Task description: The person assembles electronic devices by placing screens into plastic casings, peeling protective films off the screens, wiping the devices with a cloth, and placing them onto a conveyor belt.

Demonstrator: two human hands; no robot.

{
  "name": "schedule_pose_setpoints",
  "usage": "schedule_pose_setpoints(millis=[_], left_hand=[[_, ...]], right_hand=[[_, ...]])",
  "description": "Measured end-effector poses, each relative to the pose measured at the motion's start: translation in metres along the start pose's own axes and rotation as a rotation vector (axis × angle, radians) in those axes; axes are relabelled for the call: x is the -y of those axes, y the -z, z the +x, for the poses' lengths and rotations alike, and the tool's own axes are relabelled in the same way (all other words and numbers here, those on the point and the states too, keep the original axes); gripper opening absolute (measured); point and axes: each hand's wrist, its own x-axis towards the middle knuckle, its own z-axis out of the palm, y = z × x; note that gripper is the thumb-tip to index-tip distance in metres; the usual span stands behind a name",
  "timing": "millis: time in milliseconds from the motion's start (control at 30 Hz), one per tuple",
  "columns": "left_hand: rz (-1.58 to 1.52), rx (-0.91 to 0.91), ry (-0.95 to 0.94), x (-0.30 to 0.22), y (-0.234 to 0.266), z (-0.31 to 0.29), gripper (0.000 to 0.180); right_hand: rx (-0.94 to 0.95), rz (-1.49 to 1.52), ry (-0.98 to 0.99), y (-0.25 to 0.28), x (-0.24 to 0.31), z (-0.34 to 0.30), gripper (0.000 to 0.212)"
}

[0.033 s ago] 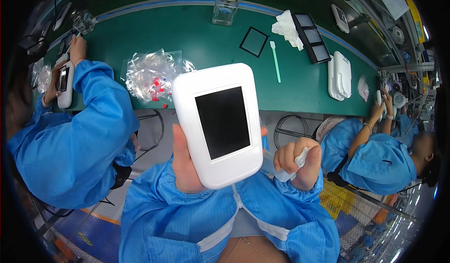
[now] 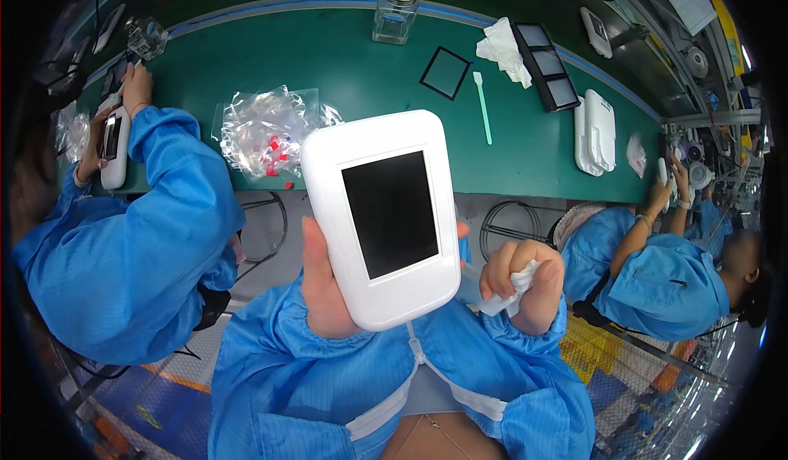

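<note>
My left hand (image 2: 324, 283) grips a white handheld device (image 2: 373, 300) from behind, its thumb along the left edge and fingertips showing at the right edge. The device is held tilted slightly, with its dark rectangular screen (image 2: 390, 214) facing up toward me. Just right of it, my right hand (image 2: 529, 288) is closed round a crumpled white wipe (image 2: 523, 278), part of which hangs out below the fingers. The wipe is apart from the screen.
On the green table (image 2: 361, 74) lie clear plastic bags (image 2: 263, 128) with small red pieces, a black frame (image 2: 446, 73), a green swab (image 2: 483, 107), a tissue (image 2: 503, 50), a black panel strip (image 2: 546, 66) and white housings (image 2: 595, 132). A glass bottle (image 2: 396, 13) stands behind. Co-workers sit at both sides.
My right thumb and fingers have shifted slightly round the wipe, and more of its white folds show above the fist. The device and my left hand stay in place.
</note>
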Motion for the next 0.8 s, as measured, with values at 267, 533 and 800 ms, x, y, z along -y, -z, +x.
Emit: schedule_pose_setpoints(millis=[267,533,800], left_hand=[[0.105,-0.101,0.018,-0.002,-0.004,-0.001,0.086],[0.034,-0.084,-0.051,0.01,-0.006,0.0,0.086],[-0.007,-0.036,-0.157,0.012,0.004,-0.002,0.086]], right_hand=[[0.155,-0.899,0.261,-0.03,0.015,0.001,0.011],[0.2,-1.444,0.696,-0.07,-0.014,0.007,0.039],[0.269,-1.641,0.596,-0.08,-0.021,0.012,0.04]])
